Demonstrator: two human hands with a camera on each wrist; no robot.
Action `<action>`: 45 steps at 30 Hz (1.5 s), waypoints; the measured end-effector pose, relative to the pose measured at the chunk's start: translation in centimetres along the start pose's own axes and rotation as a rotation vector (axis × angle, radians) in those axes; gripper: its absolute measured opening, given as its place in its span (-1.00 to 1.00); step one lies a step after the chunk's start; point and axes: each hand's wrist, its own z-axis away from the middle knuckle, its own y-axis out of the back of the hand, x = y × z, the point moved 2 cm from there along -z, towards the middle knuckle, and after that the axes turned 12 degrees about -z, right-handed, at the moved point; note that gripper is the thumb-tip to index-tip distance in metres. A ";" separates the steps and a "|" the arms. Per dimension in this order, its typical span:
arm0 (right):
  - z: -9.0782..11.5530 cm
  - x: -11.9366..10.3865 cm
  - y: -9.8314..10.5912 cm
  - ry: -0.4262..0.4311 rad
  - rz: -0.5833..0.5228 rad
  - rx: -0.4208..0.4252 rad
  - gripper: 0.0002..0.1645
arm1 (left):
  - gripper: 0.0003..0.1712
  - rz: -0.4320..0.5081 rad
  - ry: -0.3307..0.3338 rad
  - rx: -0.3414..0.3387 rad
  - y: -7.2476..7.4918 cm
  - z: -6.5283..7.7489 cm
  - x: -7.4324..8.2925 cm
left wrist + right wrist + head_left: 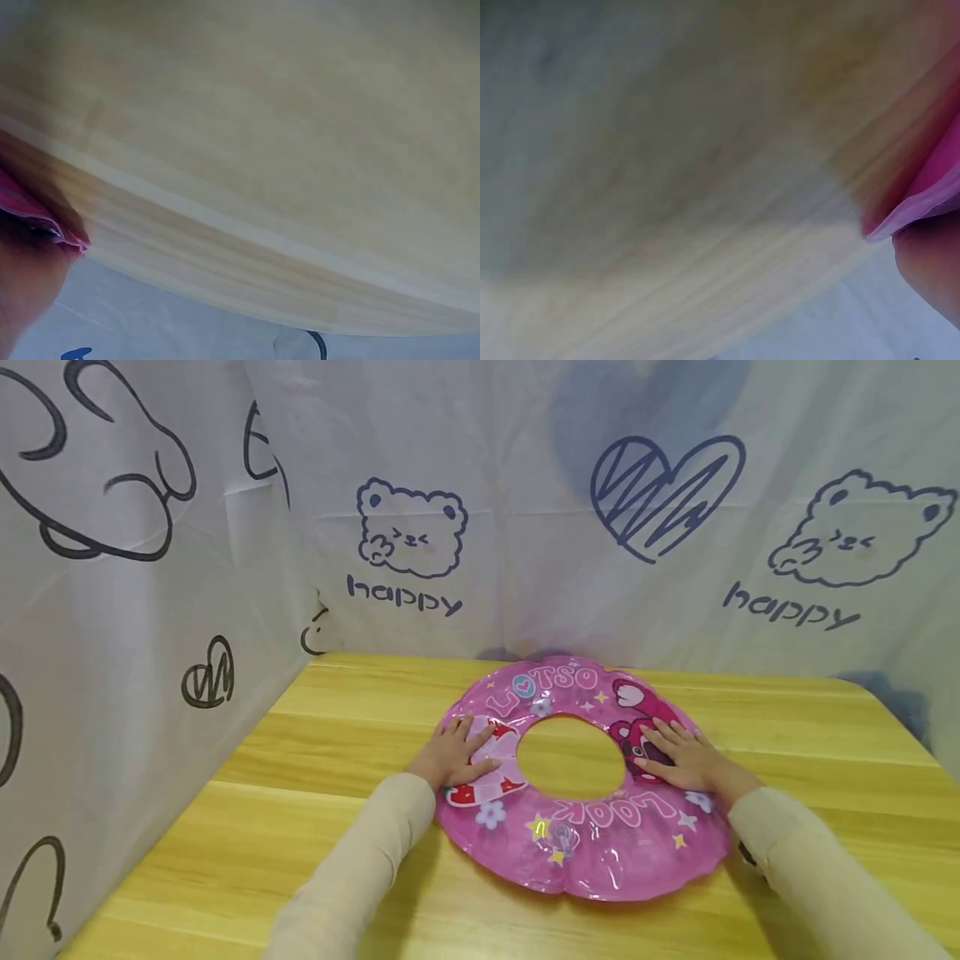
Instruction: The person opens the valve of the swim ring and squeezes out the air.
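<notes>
A pink inflatable swim ring (622,864) lies on the wooden table in the head view, printed with LOTSO, a bear, strawberries, stars and flowers. It looks at least partly inflated, with creases along its outer edge. My left hand (453,756) rests on the ring's left side, fingers spread over the strawberry print. On the opposite side, my right hand (690,762) lies with straight fingers across the bear print. A clear round valve (562,835) shows near the front. Each wrist view catches only a strip of the ring's edge (34,210) beside part of the hand.
The yellow wood-grain table (300,827) extends around the ring on both sides. White cloth curtains (525,552) with drawn bears, hearts and the word happy hang behind and to the left. A dark band (747,853) shows at the right wrist.
</notes>
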 end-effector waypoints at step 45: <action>-8.3 -8.3 -0.9 -0.109 0.086 -0.165 -0.32 | -0.24 -0.017 0.032 -0.044 1.9 -4.7 3.9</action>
